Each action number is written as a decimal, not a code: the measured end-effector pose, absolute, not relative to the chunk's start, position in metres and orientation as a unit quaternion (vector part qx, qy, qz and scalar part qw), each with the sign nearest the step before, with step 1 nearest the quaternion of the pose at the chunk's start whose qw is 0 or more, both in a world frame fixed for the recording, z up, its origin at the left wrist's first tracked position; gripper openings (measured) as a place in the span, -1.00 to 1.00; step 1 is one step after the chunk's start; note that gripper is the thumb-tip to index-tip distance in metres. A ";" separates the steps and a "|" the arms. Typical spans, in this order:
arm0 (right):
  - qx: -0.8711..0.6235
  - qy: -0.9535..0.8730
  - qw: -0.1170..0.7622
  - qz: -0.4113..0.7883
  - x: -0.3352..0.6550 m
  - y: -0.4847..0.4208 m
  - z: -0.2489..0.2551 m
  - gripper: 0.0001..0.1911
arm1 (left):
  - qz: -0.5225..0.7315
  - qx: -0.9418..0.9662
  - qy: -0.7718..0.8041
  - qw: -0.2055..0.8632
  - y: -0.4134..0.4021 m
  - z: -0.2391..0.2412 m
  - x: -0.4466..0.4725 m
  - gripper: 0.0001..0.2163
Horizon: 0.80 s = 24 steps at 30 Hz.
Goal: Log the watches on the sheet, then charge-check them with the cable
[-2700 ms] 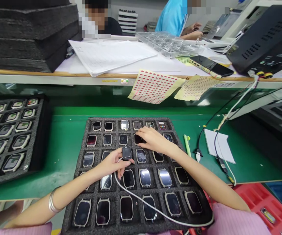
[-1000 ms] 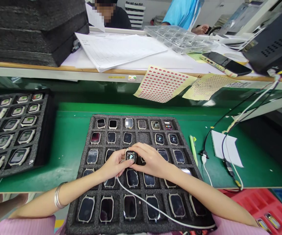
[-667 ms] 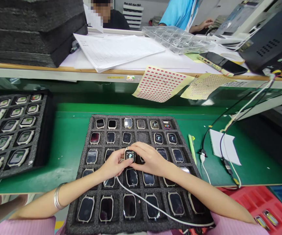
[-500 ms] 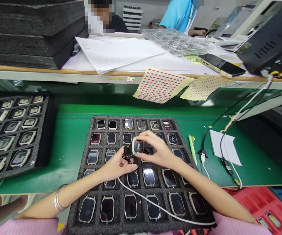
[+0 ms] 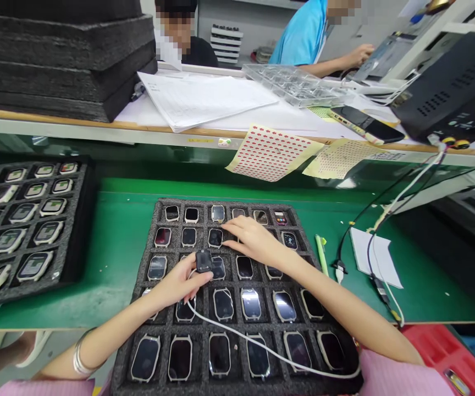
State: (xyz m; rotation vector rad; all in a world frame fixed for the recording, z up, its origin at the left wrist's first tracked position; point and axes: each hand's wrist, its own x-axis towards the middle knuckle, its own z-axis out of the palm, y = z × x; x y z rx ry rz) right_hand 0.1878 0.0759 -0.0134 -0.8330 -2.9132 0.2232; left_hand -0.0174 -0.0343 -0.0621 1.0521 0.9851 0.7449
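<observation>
Charger puck, black and square, on a white cable, sits at the fingertips of the L hand, over the 3rd row of the foam tray. L hand is part closed, gripping the puck, though exact finger contact is hard to see. Held up off the tray, prob. to keep it clear of the screens. R hand is open, palm down, fingers spread over the 2nd row; its fingertips are at or just above the watches, can't tell if touching. Watches lie screen-up, one per foam slot, likely to keep them apart and unscratched. Cable trails over the lower rows to the tray's near R corner. 2nd foam tray of watches sits L on the green mat. Sticker sheet hangs off the shelf edge, handy for reach. Papers and phone lie on the shelf.
</observation>
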 end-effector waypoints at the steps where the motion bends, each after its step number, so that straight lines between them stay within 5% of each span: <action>1: -0.271 -0.959 0.045 0.077 0.178 0.076 -0.017 -0.69 | 0.337 0.468 0.440 0.689 -0.033 -0.062 -0.017 -0.65; 14: -0.270 -0.928 0.165 0.194 0.164 0.063 -0.009 -0.61 | 0.365 0.432 0.399 0.721 -0.028 -0.061 -0.025 -0.61; 24: -0.186 -0.951 0.122 0.216 0.153 0.040 -0.021 -0.63 | 0.401 0.446 0.436 0.671 -0.033 -0.061 -0.020 -0.62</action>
